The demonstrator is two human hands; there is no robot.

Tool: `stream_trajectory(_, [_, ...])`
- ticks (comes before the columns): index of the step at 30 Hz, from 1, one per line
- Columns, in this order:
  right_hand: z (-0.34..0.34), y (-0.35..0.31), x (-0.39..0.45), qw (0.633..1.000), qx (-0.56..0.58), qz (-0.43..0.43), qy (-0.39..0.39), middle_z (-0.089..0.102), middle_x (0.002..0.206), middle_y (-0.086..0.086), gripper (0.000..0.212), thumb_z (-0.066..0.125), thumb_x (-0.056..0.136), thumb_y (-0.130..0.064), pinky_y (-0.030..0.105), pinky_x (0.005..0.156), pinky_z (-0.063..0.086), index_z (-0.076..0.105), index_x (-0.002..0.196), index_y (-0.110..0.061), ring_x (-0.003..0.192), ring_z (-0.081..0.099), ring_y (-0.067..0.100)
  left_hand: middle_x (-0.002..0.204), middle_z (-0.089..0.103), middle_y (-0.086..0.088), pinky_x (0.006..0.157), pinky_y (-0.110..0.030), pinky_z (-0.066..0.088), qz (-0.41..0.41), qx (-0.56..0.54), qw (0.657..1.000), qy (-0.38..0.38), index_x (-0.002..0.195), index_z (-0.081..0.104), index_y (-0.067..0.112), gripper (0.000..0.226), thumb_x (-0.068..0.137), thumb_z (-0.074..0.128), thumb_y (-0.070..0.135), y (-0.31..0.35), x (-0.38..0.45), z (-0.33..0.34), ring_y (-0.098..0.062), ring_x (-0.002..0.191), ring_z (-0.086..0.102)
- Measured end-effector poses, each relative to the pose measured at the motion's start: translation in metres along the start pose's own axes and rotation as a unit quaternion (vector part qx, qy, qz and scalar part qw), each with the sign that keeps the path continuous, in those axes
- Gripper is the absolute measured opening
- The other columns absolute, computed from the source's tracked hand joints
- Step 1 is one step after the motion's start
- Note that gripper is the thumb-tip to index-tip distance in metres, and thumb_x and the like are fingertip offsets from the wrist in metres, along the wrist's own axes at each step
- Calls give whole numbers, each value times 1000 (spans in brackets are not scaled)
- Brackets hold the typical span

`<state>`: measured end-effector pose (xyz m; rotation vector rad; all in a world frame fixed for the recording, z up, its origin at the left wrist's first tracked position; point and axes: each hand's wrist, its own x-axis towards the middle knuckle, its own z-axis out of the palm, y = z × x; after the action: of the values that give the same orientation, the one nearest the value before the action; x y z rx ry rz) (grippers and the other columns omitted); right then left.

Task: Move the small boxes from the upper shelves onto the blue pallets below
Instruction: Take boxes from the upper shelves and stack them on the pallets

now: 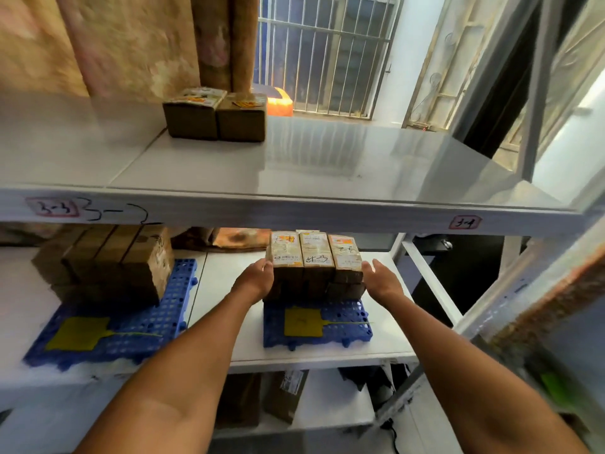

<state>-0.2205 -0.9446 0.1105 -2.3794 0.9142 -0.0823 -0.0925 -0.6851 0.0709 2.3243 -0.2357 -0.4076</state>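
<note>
Your left hand [258,278] presses straight fingers against the left side of the three small boxes [316,257] on the blue pallet [340,326], while your right hand [381,278], fingers spread, hovers just right of them.

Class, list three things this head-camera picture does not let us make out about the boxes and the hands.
1. Head view: back of the stack, hidden by its front boxes.
2. Left hand fingertips, behind the stack's side.
3. Labels on the two upper-shelf boxes: blurred, too small.
4. Right hand: contact with the stack unclear.
</note>
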Motion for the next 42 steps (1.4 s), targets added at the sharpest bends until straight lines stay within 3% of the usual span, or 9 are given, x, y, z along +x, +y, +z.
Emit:
stream_trajectory(5, [-21,-13,-55,994,-67,-80,10,52,150,19,51,37,108,-41,44,110,40,49,144,-7,137,49,37,166,28,-11,120,-43,28,28,57,998,16,160,26,17,61,106,25,45,8,-55,-28,-32,150,31])
stream_trajectory(11, [-40,-42,-149,985,-66,-161,19,47,156,17,56,40,108,-41,42,113,39,43,153,-8,142,47,34,165,31,-5,117,-44,33,111,101,987,52,155,34,31,56,101,25,45,24,-158,-71,-33,146,37])
stream_trajectory(18, [-41,-93,-250,968,-60,-243,23,52,154,11,61,38,105,-55,46,109,43,38,158,-24,138,53,33,164,33,-7,117,-46,31,153,142,975,78,156,32,29,67,97,24,59,34,-260,-118,-32,147,36])
stream_trajectory(23, [-61,-153,-287,946,-14,-314,84,58,149,8,55,42,105,-53,45,102,48,46,153,-26,134,57,31,155,47,-7,112,-44,39,197,94,964,155,152,42,28,69,98,20,64,51,-287,-179,-29,138,48])
stream_trajectory(26, [-76,-193,-286,930,10,-348,115,57,150,10,56,41,106,-51,46,106,48,48,153,-22,135,56,33,143,60,-8,101,-39,43,240,115,934,237,142,53,26,63,101,20,60,58,-280,-218,-30,128,57])
stream_trajectory(29, [-83,-232,-265,924,52,-354,133,53,153,11,58,44,107,-48,45,112,43,46,154,-15,140,53,31,145,58,-7,106,-41,42,240,63,929,273,146,51,23,69,101,17,63,62,-253,-252,-29,132,54])
stream_trajectory(36, [-62,-289,-176,960,66,-246,118,54,153,14,63,44,105,-51,43,110,44,44,154,-11,138,53,33,155,47,-9,113,-43,33,153,-8,974,166,155,37,30,82,92,10,74,50,-145,-314,-32,140,45])
stream_trajectory(39, [-60,-311,-136,971,68,-201,110,52,154,15,74,41,101,-62,44,107,45,40,155,-11,137,54,35,156,45,-10,114,-43,33,136,-28,978,155,156,36,30,85,91,9,77,58,-102,-328,-33,140,45])
stream_trajectory(42, [-63,-330,-101,982,82,-146,91,43,161,12,88,34,96,-76,50,111,41,29,160,-15,142,48,36,159,41,-9,121,-50,23,108,-30,984,136,158,30,29,90,89,5,81,72,-60,-332,-32,145,39])
